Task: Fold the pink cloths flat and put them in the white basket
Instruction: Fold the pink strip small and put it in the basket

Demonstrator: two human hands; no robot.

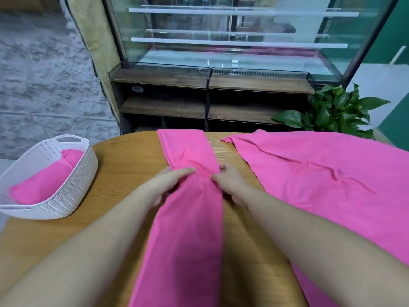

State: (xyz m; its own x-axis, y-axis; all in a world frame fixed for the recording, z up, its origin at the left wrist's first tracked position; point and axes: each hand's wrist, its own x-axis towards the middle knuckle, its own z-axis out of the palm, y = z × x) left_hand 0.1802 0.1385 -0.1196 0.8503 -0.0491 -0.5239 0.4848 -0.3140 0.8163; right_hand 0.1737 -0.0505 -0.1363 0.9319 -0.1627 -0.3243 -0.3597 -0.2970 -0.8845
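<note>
A long pink cloth [188,229], folded into a narrow strip, runs down the middle of the wooden table [124,165] from its far edge to its near edge. My left hand [168,185] grips the strip's left edge at mid-length, and my right hand [230,182] pinches its right edge opposite, so the cloth bunches between them. A second pink cloth [332,180] lies spread out and wrinkled over the table's right side. The white basket [73,185] stands at the table's left edge with a folded pink cloth [46,180] inside.
Beyond the table's far edge stands a dark wooden shelf [210,100] under a glass display case [232,34]. A green leafy plant [332,111] grows at the back right. A grey stone wall fills the left background.
</note>
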